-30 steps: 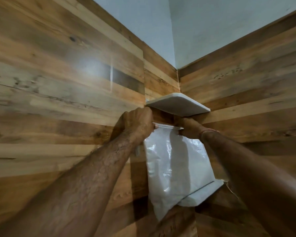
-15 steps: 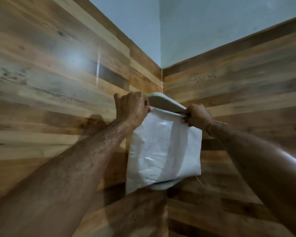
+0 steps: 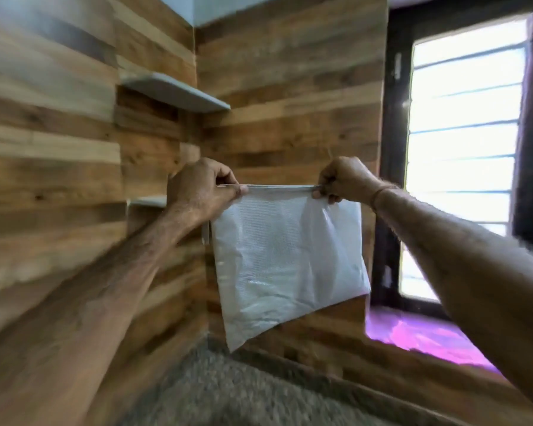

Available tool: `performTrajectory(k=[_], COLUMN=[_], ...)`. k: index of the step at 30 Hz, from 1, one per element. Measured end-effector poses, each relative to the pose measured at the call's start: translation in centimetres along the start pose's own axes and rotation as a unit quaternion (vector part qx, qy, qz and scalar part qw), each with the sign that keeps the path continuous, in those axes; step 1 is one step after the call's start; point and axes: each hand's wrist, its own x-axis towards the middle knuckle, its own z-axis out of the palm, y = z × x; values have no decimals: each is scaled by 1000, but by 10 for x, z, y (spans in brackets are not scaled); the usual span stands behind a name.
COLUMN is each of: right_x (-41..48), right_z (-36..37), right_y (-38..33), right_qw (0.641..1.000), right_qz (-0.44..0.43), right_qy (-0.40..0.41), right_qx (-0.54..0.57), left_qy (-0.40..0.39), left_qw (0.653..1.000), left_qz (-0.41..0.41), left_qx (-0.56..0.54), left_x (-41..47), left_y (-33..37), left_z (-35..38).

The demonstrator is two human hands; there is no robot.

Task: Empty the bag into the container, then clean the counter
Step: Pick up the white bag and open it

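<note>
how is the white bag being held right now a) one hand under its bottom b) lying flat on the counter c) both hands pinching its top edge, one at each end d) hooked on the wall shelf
C: the left hand and the right hand each pinch one end of the top edge of the bag, which hangs free above the counter.

Wood-plank walls (image 3: 290,87), corner shelf (image 3: 179,92) (white), barred window (image 3: 462,149)
</note>
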Motion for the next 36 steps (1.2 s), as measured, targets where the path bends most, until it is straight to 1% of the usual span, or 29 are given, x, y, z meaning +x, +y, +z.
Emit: performTrajectory(k=[4, 8, 10, 13, 15, 21, 25, 29, 33, 36], right_x=[-113, -213, -261, -319, -348, -397, -424, -438, -448, -456], right_z=[13, 38, 50, 67, 78, 102, 128, 146, 157, 156], right_y=[80, 142, 160, 182, 194, 208, 211, 197, 192, 181], right_qw=[997, 988, 984, 977, 975, 968, 964, 963, 971, 969], right_qz=[41, 74, 79, 99, 112, 110, 94, 86, 88, 73], right_qy=[-63, -132, -156, -186, -189, -216, -247, -256, -223, -234], right_qx=[17, 30, 23, 34, 41, 67, 43, 26, 15, 20], left_qy=[-78, -151, -166, -185, -193, -206, -239, -250, -307, -348], left_qw=[997, 987, 984, 981, 979, 974, 964, 955, 935, 919], left_qz=[-12, -51, -68, -63, -61, -88, -114, -157, -177, -183], left_qx=[-24, -28, -9, -4, 5, 26, 37, 35, 4, -14], left_x=[-122, -230, -278, -336, -367, -431, -476, -500, -503, -500], left_y=[61, 105, 121, 139, 148, 158, 162, 144, 125, 108], left_z=[45, 79, 89, 101, 106, 111, 115, 111, 102, 89])
